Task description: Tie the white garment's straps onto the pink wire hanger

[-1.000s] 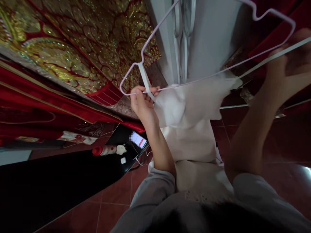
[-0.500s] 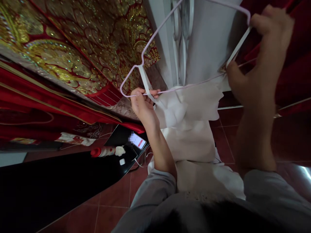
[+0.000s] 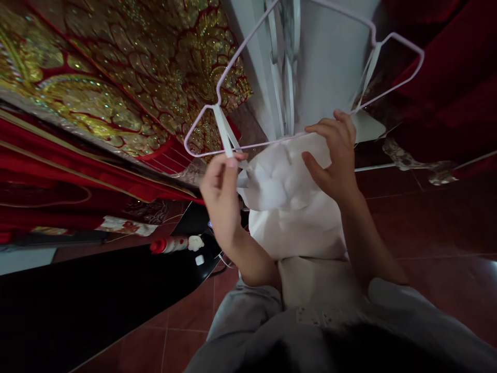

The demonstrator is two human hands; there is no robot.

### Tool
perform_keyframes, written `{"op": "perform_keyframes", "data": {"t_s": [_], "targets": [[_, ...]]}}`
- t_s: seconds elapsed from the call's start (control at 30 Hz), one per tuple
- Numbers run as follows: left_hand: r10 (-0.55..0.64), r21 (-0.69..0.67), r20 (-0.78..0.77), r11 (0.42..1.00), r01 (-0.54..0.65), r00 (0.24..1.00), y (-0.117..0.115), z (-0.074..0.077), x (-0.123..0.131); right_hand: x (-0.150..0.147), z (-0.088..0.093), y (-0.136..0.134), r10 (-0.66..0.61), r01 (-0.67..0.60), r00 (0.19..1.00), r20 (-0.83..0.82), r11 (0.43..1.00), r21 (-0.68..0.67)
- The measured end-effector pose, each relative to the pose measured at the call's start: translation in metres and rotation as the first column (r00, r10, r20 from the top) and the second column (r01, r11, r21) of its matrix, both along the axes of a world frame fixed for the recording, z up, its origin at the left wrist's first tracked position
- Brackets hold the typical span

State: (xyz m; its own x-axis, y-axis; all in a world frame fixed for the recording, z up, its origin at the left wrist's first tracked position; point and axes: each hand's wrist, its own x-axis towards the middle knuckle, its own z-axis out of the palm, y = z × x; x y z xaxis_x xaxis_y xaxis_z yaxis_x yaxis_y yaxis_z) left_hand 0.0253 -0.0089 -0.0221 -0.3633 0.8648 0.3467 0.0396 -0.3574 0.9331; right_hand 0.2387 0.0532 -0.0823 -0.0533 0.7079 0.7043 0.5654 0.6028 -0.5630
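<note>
A pale pink hanger (image 3: 233, 62) hangs in front of me with a white strapped garment (image 3: 289, 171) on it. The garment's left strap (image 3: 221, 127) loops over the notch of the hanger, and the right strap (image 3: 370, 72) sits in the opposite notch. My left hand (image 3: 221, 194) is closed in a pinch on the left strap, just below the hanger's bottom bar. Over the garment's upper right edge is my right hand (image 3: 334, 155), its fingers spread and the fingertips near the bar. Whether those fingertips touch the cloth I cannot tell.
Red and gold sequinned garments (image 3: 155, 67) hang at left, with dark red cloth (image 3: 438, 57) at right. A black table (image 3: 97, 295) at lower left bears a red-capped bottle (image 3: 169, 244) and a small white case (image 3: 199, 260). Behind the hanger stands a white panel (image 3: 330, 62).
My right hand has left the hanger's right end and moved left and down to the garment's top edge. My left hand has shifted slightly down and left, now pinching the strap.
</note>
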Motion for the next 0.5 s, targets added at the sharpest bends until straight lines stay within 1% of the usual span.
{"op": "perform_keyframes", "data": {"t_s": [0.03, 0.07, 0.1, 0.13, 0.17, 0.2, 0.27, 0.3, 0.37, 0.4, 0.43, 0.5], "targets": [[-0.014, 0.035, 0.042, 0.999, 0.012, 0.999, -0.001, 0.01, -0.002, 0.001, 0.002, 0.0, -0.014, 0.014, 1.0, 0.01, 1.0, -0.008], [-0.041, 0.063, 0.122, 0.997, 0.033, 0.992, 0.001, 0.019, -0.006, 0.003, 0.003, 0.0, -0.025, 0.025, 0.999, 0.02, 1.0, -0.009], [-0.07, 0.088, 0.171, 0.995, 0.055, 0.983, 0.004, 0.025, -0.012, 0.006, 0.005, 0.0, -0.029, 0.03, 0.999, 0.033, 1.0, -0.01], [-0.073, 0.125, 0.207, 0.991, 0.048, 0.976, 0.009, 0.029, -0.019, 0.008, 0.006, -0.001, -0.029, 0.03, 0.999, 0.041, 1.0, -0.009], [-0.043, 0.168, 0.224, 0.986, 0.004, 0.974, 0.015, 0.028, -0.028, 0.01, 0.007, -0.001, -0.026, 0.026, 0.999, 0.043, 1.0, -0.004], [0.019, 0.227, 0.233, 0.971, -0.073, 0.972, 0.021, 0.024, -0.037, 0.012, 0.008, -0.001, -0.022, 0.022, 0.999, 0.036, 1.0, 0.009], [0.147, 0.275, 0.234, 0.938, -0.21, 0.961, 0.033, 0.006, -0.053, 0.014, 0.009, 0.0, -0.022, 0.021, 1.0, 0.014, 0.999, 0.039], [0.196, 0.262, 0.214, 0.932, -0.25, 0.957, 0.038, -0.005, -0.058, 0.014, 0.009, 0.001, -0.025, 0.025, 1.0, 0.0, 0.998, 0.056], [0.241, 0.194, 0.188, 0.941, -0.277, 0.952, 0.043, -0.025, -0.058, 0.012, 0.01, 0.004, -0.031, 0.033, 0.999, -0.027, 0.996, 0.08], [0.237, 0.145, 0.187, 0.953, -0.265, 0.953, 0.044, -0.032, -0.053, 0.01, 0.011, 0.005, -0.03, 0.033, 0.999, -0.044, 0.997, 0.073], [0.195, 0.1, 0.193, 0.971, -0.217, 0.962, 0.044, -0.036, -0.044, 0.008, 0.012, 0.006, -0.018, 0.021, 0.998, -0.065, 0.999, 0.046], [0.055, 0.03, 0.204, 0.998, -0.062, 0.977, 0.042, -0.036, -0.023, 0.004, 0.016, 0.005, 0.041, -0.049, 0.991, -0.128, 0.997, -0.061]]}}
